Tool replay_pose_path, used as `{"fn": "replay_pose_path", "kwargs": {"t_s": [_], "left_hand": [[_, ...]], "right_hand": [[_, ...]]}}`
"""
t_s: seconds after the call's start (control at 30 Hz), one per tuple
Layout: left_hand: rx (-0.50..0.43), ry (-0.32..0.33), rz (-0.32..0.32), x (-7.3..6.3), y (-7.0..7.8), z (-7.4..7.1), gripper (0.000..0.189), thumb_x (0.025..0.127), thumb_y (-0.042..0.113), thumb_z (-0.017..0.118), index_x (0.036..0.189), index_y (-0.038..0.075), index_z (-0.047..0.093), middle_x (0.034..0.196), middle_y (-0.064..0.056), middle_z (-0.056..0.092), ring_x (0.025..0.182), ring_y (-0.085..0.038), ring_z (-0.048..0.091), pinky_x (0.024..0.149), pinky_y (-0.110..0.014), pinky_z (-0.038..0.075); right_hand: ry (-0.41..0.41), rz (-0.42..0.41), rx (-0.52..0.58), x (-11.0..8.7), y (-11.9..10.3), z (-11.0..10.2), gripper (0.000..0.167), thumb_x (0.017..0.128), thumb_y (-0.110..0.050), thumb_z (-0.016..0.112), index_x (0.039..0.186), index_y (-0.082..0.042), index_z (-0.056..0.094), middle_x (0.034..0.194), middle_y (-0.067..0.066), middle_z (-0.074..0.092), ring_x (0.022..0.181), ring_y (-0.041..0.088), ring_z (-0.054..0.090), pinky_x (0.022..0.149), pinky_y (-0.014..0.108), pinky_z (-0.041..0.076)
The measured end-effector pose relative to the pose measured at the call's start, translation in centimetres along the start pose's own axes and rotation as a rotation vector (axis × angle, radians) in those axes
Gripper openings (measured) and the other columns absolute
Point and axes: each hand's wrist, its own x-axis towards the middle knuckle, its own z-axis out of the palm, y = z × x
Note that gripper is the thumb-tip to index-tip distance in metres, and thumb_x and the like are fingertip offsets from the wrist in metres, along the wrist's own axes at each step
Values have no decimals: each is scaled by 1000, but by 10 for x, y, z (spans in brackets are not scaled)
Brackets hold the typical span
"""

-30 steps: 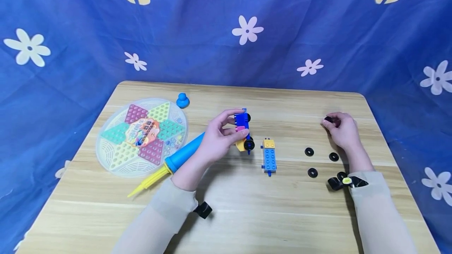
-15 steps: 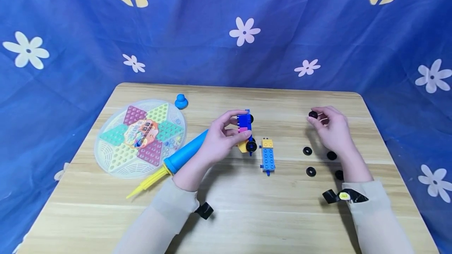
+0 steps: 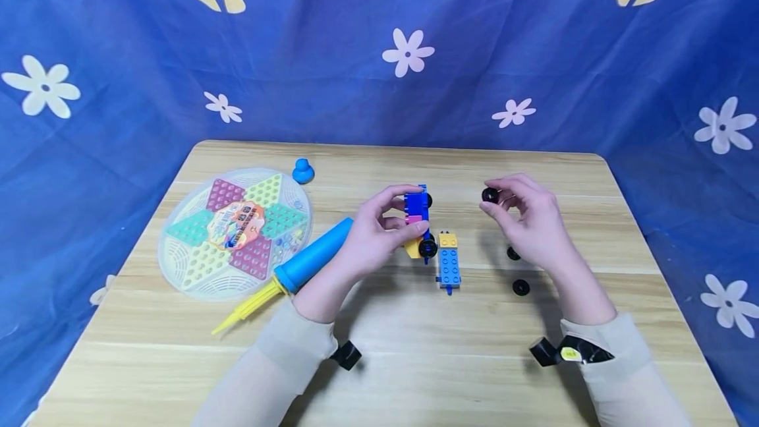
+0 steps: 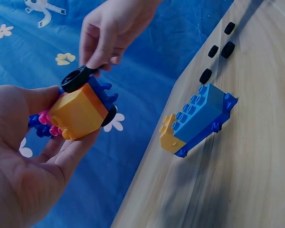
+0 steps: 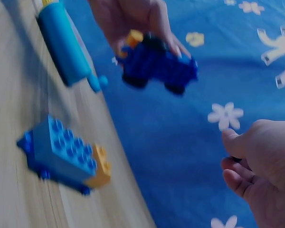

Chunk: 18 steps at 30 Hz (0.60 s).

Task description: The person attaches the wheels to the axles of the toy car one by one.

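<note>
My left hand [image 3: 376, 232] grips a toy block car [image 3: 417, 204] with a blue base, pink and yellow blocks and black wheels. It is held tilted on its side above the table. To its right, my right hand [image 3: 530, 223] pinches a small black wheel [image 3: 489, 195] between thumb and fingers; in the right wrist view the fingers mostly hide this wheel. A second block car [image 3: 449, 267], light blue and yellow on a blue base without wheels, sits on the table. Loose black wheels [image 3: 521, 287] lie below the right hand, partly hidden by it in the head view.
A round Chinese checkers board [image 3: 178, 269] lies on the left of the wooden table [image 3: 415, 374]. Between it and my left forearm is a blue and yellow hand pump [image 3: 314, 256]. A small blue duck-like toy [image 3: 303, 171] stands behind. A blue flowered cloth [image 3: 332, 84] hangs around the table.
My right hand has lifted the black wheel and carried it left toward the held car. My left hand and the car have shifted slightly right.
</note>
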Motion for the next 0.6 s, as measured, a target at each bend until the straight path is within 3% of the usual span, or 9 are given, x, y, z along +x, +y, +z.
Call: {"fn": "replay_pose_path", "kwargs": {"t_s": [0.37, 0.6], "left_hand": [[40, -35, 27, -2, 2, 8, 50, 97, 11, 80, 142, 25, 64, 121, -15, 60, 87, -30, 75, 76, -43, 64], [35, -64, 62, -2, 4, 12, 50, 97, 8, 80, 142, 22, 64, 122, -14, 60, 86, -30, 75, 76, -43, 64]], "right_hand": [[-27, -180, 85, 5, -48, 18, 36, 82, 4, 89, 116, -2, 77, 106, 4, 72, 83, 16, 65, 76, 20, 54], [-35, -194, 128, 7, -54, 30, 35, 80, 3, 91, 114, -1, 79, 103, 5, 70, 81, 15, 65, 73, 21, 52]]}}
